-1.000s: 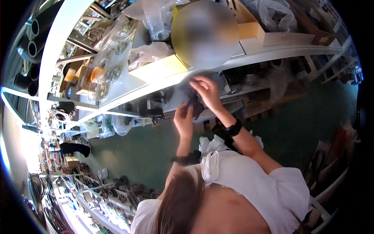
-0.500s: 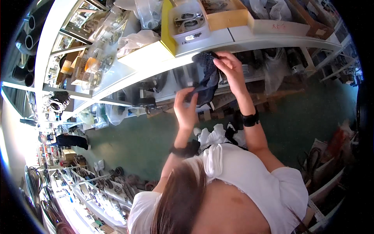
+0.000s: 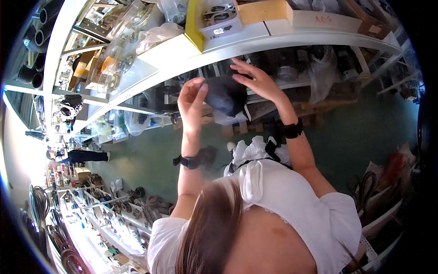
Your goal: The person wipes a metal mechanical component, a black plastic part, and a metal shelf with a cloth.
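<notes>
Black cloth (image 3: 226, 97), in the air near the white shelf (image 3: 278, 43): apparently pinched at its left edge by the left hand (image 3: 190, 102), close to the spread right hand (image 3: 263, 85), contact there unclear. Best to steady that pinch and support the opposite edge lightly.

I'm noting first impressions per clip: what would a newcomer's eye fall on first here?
Probably the dark item, pinched at its left by the left hand, with the right hand spread near its upper right. Next, the yellow panel on the shelf above, beside a pale bin of metal parts.
</notes>
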A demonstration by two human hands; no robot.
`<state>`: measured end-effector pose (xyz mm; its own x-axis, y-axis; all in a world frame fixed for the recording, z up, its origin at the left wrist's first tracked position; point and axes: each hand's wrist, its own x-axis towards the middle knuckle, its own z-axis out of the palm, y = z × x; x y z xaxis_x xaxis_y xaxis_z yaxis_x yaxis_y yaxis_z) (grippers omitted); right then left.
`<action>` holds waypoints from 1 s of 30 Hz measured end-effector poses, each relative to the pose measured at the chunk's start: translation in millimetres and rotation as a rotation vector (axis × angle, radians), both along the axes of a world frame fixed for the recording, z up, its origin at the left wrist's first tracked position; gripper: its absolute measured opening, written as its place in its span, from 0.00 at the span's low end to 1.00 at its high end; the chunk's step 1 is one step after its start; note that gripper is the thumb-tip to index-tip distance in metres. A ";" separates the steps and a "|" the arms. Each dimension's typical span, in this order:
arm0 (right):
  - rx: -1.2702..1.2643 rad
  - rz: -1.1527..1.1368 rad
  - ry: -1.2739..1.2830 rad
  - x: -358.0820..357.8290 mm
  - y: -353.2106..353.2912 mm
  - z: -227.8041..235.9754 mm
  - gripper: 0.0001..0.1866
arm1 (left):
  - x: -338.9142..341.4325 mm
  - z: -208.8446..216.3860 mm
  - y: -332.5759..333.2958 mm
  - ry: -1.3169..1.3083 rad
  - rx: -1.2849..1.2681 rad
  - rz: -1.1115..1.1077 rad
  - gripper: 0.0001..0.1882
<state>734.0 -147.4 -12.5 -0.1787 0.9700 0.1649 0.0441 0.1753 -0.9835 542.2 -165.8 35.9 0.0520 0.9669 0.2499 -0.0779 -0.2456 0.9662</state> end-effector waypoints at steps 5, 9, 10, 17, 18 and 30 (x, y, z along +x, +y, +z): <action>0.065 0.249 -0.208 6.2 -7.9 1.9 0.33 | -7.1 8.3 2.3 0.036 -0.028 -0.009 0.10; 0.001 0.353 -0.436 2.8 -9.4 -6.6 0.27 | -7.2 21.2 1.9 0.000 0.020 -0.039 0.09; -0.002 0.330 -0.482 1.6 -5.8 -13.7 0.25 | -9.3 22.5 1.7 -0.013 0.032 -0.047 0.09; 0.066 -0.157 -0.322 13.5 1.8 -10.3 0.14 | -27.3 20.6 -12.9 0.115 0.067 0.008 0.11; 0.095 -0.161 -0.172 16.2 3.9 -15.0 0.12 | -30.1 16.1 -17.3 0.207 0.053 -0.004 0.12; 0.114 0.070 0.901 30.0 -8.7 -0.6 0.11 | -1.7 -44.2 -59.8 0.380 -0.101 -0.146 0.27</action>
